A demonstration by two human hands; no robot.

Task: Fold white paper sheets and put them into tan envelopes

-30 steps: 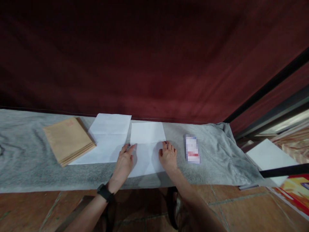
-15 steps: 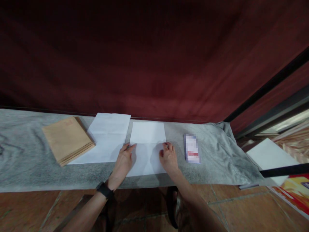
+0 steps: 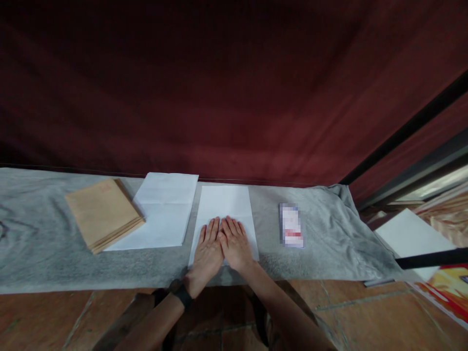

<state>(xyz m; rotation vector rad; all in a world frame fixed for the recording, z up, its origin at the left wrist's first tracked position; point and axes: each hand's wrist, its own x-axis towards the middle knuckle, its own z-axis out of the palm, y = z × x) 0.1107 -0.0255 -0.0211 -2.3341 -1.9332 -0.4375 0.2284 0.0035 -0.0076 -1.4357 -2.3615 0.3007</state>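
Note:
A white sheet of paper (image 3: 224, 200) lies flat in front of me, with a faint crease across its middle. My left hand (image 3: 208, 248) rests palm down on its lower half, fingers stretched out. Beside it, thumbs meeting, my right hand (image 3: 236, 243) also lies flat on the sheet with its fingers extended. Neither hand grips anything. To the left is a stack of white paper (image 3: 168, 209) with a crease across it. Brown envelopes (image 3: 104, 209) are piled partly on top of that stack.
A small blurred white and red pack (image 3: 291, 226) lies right of the sheet. Grey cloth (image 3: 329, 234) covers the narrow table, and a dark red curtain (image 3: 234, 97) hangs behind. At right, a black bar (image 3: 431, 258) crosses near a white board (image 3: 413, 231).
Both hands have come together from the sheet's side edges to its lower middle. Their bent fingers are now stretched flat on the paper.

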